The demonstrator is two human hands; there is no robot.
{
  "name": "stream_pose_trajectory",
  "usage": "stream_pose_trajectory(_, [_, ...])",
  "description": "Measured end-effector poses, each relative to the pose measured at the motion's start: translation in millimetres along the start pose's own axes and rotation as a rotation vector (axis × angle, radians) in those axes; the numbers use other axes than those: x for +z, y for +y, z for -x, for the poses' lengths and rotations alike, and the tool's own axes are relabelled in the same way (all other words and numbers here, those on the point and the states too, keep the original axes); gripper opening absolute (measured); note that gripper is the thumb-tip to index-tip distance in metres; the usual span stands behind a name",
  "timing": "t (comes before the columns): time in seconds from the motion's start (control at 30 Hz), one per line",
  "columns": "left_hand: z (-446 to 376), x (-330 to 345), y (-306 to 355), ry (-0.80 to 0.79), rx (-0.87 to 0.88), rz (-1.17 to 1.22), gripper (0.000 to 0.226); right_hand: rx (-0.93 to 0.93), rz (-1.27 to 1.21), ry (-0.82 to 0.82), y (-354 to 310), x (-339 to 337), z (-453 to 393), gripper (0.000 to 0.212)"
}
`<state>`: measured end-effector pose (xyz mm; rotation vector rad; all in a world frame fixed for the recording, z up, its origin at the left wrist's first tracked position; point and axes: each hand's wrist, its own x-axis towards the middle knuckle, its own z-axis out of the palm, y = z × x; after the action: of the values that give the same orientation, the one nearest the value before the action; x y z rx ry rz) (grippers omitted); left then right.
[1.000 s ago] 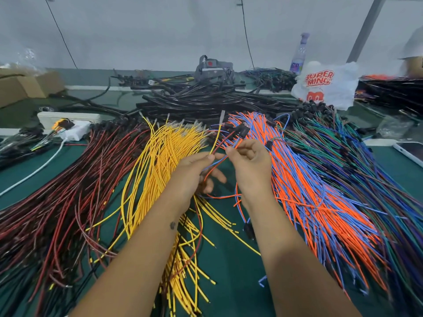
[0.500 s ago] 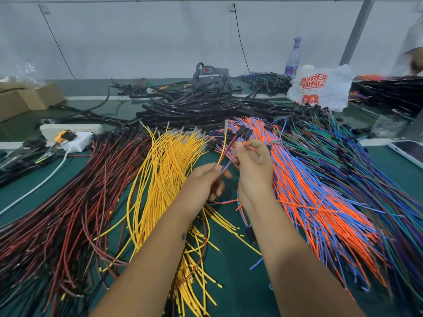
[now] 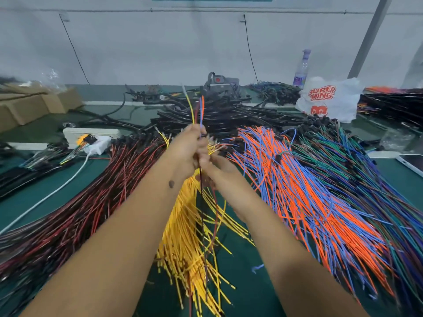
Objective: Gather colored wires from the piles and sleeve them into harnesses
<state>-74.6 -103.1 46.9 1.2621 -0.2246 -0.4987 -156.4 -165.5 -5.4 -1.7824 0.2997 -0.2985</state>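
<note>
Both hands are raised together over the middle of the green table [image 3: 247, 291]. My left hand [image 3: 185, 149] grips a small gathered bundle of wires [image 3: 198, 108]: yellow, orange, blue and dark red strands stick up above the fist and trail down below it. My right hand [image 3: 217, 167] sits just under and right of the left, fingers curled on the same bundle. Below lie the piles: red and black wires [image 3: 75, 207] on the left, yellow wires [image 3: 190, 243] in the centre, orange and blue wires [image 3: 304, 191] on the right, green and blue wires [image 3: 375, 170] at the far right.
A heap of black sleeved harnesses [image 3: 219, 117] lies behind the hands. A white power strip [image 3: 91, 133] with a white cable sits at left, cardboard boxes [image 3: 34, 104] at back left, a white plastic bag [image 3: 329, 99] and bottle [image 3: 302, 67] at back right, a phone [image 3: 409, 163] at right edge.
Both hands have lifted the gathered wires up off the piles, and the strands now stand upright above the left fist. The head camera has tilted upward.
</note>
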Motion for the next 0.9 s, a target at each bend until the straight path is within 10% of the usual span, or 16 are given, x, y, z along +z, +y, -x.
stream_pose_trajectory(0.37, [5.3, -76.7, 73.9, 0.174, 0.343, 0.068, 0.026, -0.008, 0.213, -0.051, -25.1, 29.8, -2.3, 0.021])
stream_pose_trajectory(0.57, [2.3, -93.5, 87.1, 0.485, 0.576, 0.081, 0.035, -0.190, 1.086, 0.123, -20.2, 10.7, 5.8, 0.011])
stream_pose_trajectory(0.73, [-3.1, -88.5, 65.7, 0.508, 0.634, -0.215, 0.032, -0.029, 1.524, 0.087, -31.8, -21.9, 9.9, 0.067])
stream_pose_trajectory(0.9, [0.6, -43.8, 49.0, 0.341, 0.583, -0.199, 0.033, -0.138, 1.057, -0.173, -54.1, -0.7, 4.7, 0.130])
